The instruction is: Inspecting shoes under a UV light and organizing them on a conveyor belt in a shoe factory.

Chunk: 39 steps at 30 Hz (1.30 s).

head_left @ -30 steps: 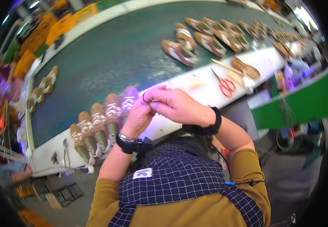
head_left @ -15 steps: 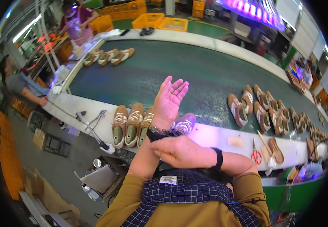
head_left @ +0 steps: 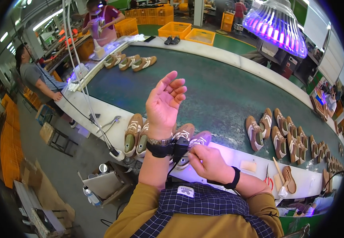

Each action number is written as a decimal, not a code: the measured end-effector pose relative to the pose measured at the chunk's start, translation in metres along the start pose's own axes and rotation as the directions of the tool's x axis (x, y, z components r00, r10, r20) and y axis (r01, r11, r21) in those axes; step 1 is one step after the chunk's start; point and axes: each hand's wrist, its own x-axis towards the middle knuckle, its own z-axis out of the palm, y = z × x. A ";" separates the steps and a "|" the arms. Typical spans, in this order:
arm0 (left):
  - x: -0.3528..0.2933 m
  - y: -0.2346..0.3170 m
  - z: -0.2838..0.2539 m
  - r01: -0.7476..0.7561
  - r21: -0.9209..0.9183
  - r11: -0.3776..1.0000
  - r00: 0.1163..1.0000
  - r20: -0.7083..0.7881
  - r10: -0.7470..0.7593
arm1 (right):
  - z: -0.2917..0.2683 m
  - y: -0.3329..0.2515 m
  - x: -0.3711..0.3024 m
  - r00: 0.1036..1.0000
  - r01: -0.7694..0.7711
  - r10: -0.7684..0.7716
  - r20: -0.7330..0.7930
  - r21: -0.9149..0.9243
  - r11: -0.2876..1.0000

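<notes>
My left hand [head_left: 164,104] is raised palm up above the green belt, empty, its fingers apart and loosely bent. Around that wrist sit a metal-banded watch [head_left: 160,141] and a black strap [head_left: 159,150] carrying a small black box [head_left: 181,146], from which a dark cable runs down. My right hand [head_left: 211,162] is closed just right of the box, thumb and fingers pinched together; what lies between them is too small to make out. Behind the left wrist, brown-and-white sneakers [head_left: 132,134] line the bench edge, partly hidden, with a purple-lit sneaker [head_left: 200,139] at their right end.
Red-handled scissors [head_left: 268,180], a brush [head_left: 279,173] and a brown sole [head_left: 289,179] lie on the white ledge [head_left: 235,152]. More sneakers [head_left: 278,142] stand right on the belt [head_left: 203,93]. Pliers [head_left: 110,123] lie left. Two people [head_left: 41,81] [head_left: 102,22] are at the far left.
My right hand has moved off the left wrist to its right side, uncovering the black box. My left fingers are more bent. The whole view has shifted, revealing more of the shoe row.
</notes>
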 end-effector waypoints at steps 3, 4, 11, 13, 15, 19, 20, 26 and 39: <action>-0.008 -0.007 0.016 0.031 0.052 0.998 0.997 0.073 -0.035 | -0.013 0.001 0.000 0.996 -0.079 0.083 0.024 -0.124 0.989; -0.009 -0.010 0.022 0.075 0.042 0.996 0.989 0.128 -0.080 | -0.017 0.000 0.001 0.987 -0.129 0.140 0.078 -0.139 0.982; -0.013 -0.008 0.072 0.294 -0.293 0.910 0.928 0.316 -0.198 | -0.017 0.031 -0.004 0.915 -0.082 -0.151 0.373 0.540 0.837; -0.012 -0.011 0.074 0.334 -0.367 0.868 0.916 0.345 -0.207 | -0.011 0.021 -0.017 0.923 -0.074 -0.164 0.348 0.580 0.811; -0.016 -0.015 0.080 0.384 -0.434 0.815 0.900 0.372 -0.226 | -0.004 0.018 -0.021 0.963 0.051 -0.203 0.175 0.625 0.779; -0.052 -0.003 0.103 0.356 -0.468 0.809 0.783 0.622 0.016 | -0.004 0.012 -0.033 0.978 -0.166 0.188 0.091 0.886 0.433; -0.044 0.005 0.105 0.420 -0.422 0.804 0.536 0.830 0.155 | -0.011 0.003 -0.031 0.975 -0.175 0.201 0.096 0.890 0.422; -0.085 0.009 0.147 0.468 -0.444 0.764 0.326 0.890 0.317 | -0.021 -0.009 -0.030 0.996 -0.054 0.089 -0.028 0.610 0.791; -0.084 -0.008 0.146 0.472 -0.344 0.812 0.360 0.916 0.179 | -0.020 -0.011 -0.023 0.982 0.182 -0.167 -0.093 0.189 0.965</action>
